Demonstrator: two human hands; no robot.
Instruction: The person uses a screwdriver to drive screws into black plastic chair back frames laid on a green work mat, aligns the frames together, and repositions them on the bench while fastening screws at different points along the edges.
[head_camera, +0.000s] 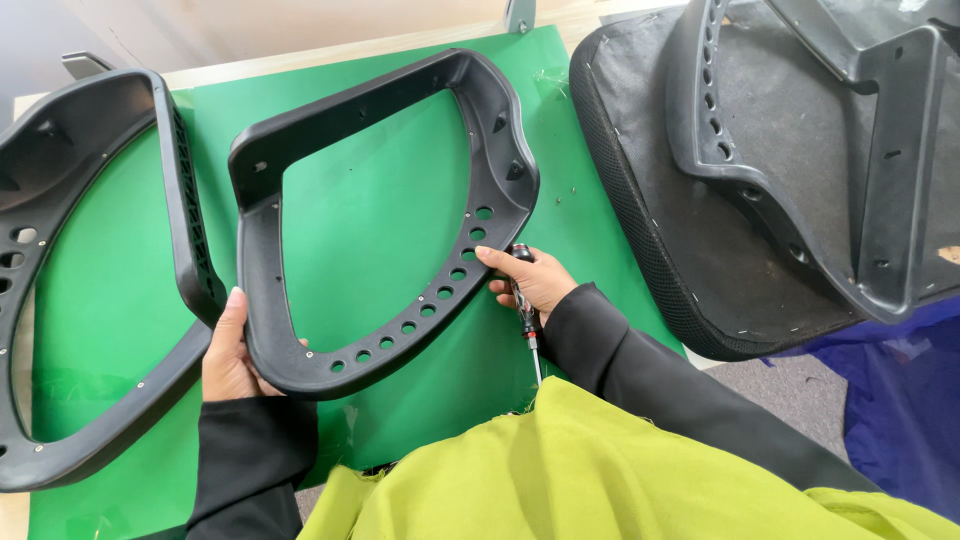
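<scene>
At the centre of the frame a black plastic chair frame (385, 215) lies flat on the green mat (380, 230). The left hand (232, 352) is closed on its lower left corner, thumb under the rim. The right hand (530, 282) presses fingertips against the row of holes on the frame's lower right edge while gripping a screwdriver (525, 305), tip pointing down toward the lime-green garment (600, 470). To steady the piece well, I'd judge both hands should keep it flat on the mat. A second frame (90, 270) lies at the left, an upturned seat base (760, 170) at the upper right.
</scene>
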